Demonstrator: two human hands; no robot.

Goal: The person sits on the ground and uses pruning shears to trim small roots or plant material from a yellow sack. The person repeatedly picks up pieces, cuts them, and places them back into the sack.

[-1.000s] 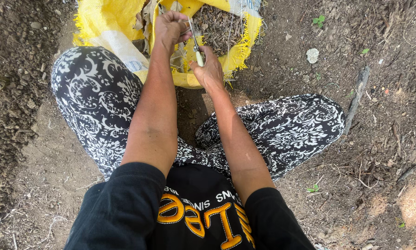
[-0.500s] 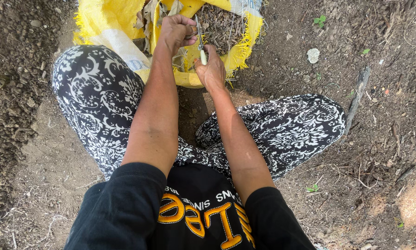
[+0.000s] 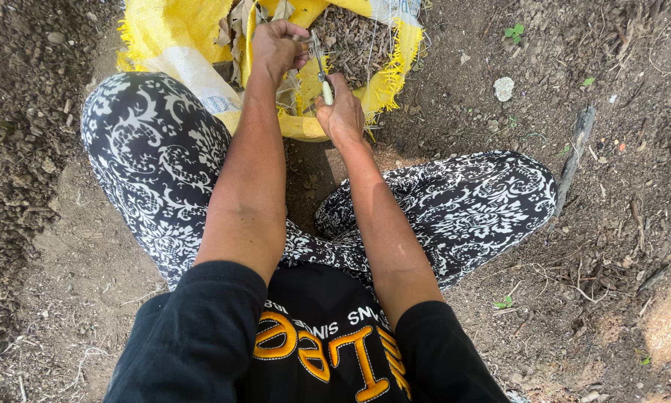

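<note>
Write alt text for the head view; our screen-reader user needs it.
A seated person's left hand grips dry stalks while the right hand holds a small pale-handled tool over a yellow woven sack of dry plant debris, on bare soil.

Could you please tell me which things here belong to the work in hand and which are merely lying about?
In use:
left hand, closed on dry stems
right hand, holding a tool
yellow sack of dry litter

Lying about:
pale stone
grey stick
small weeds
</note>
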